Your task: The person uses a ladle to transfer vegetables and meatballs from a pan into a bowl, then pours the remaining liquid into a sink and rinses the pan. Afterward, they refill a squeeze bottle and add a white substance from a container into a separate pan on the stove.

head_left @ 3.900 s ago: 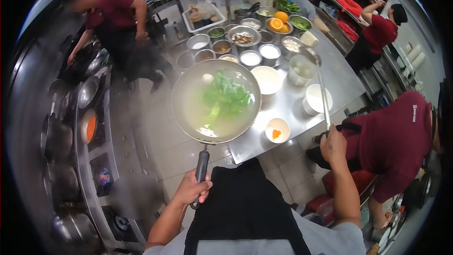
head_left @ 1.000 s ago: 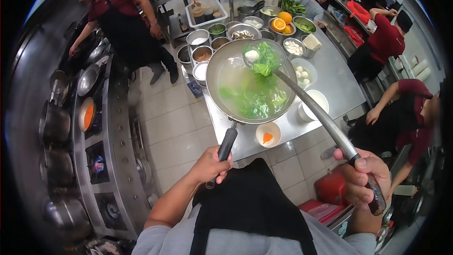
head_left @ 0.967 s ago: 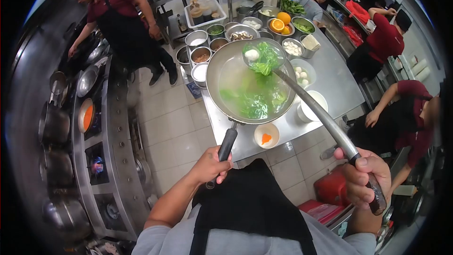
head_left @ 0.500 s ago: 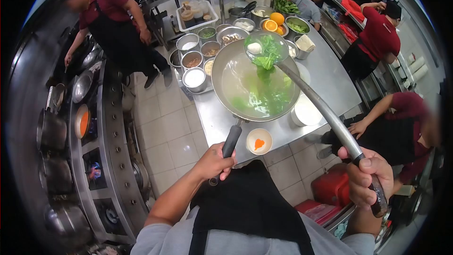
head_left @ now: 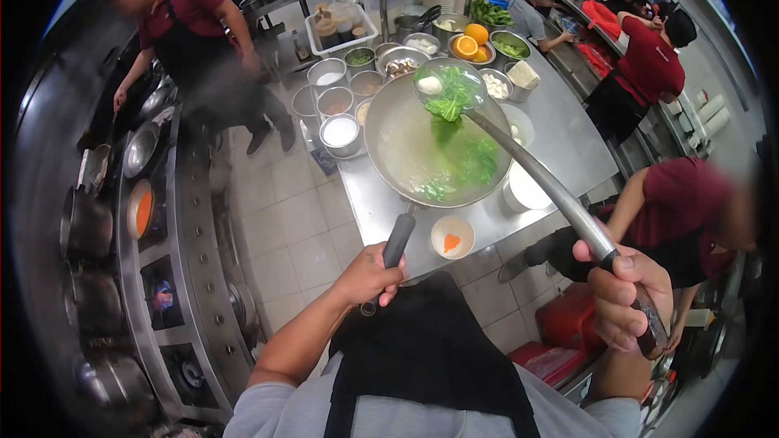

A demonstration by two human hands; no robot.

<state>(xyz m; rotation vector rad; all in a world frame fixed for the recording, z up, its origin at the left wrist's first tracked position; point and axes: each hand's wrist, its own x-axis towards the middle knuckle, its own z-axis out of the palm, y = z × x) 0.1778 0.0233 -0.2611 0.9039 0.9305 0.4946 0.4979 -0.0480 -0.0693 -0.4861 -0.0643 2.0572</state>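
One pan (head_left: 376, 138) up over the metal table (head_left: 572, 166), pale broth (head_left: 412, 146) inside, leafy greens (head_left: 475, 164) in the liquid! The left hand (head_left: 373, 277) has its fingers curled tight round the pan's black handle (head_left: 398, 241). The right hand (head_left: 629, 296) is wrapped round the ladle (head_left: 540, 173), and there's its scoop at the pan's far rim, a white ball (head_left: 429, 83) and more leaves (head_left: 446, 107) aboard! Near the handle, a small bowl (head_left: 441, 232) shows a dab of orange.
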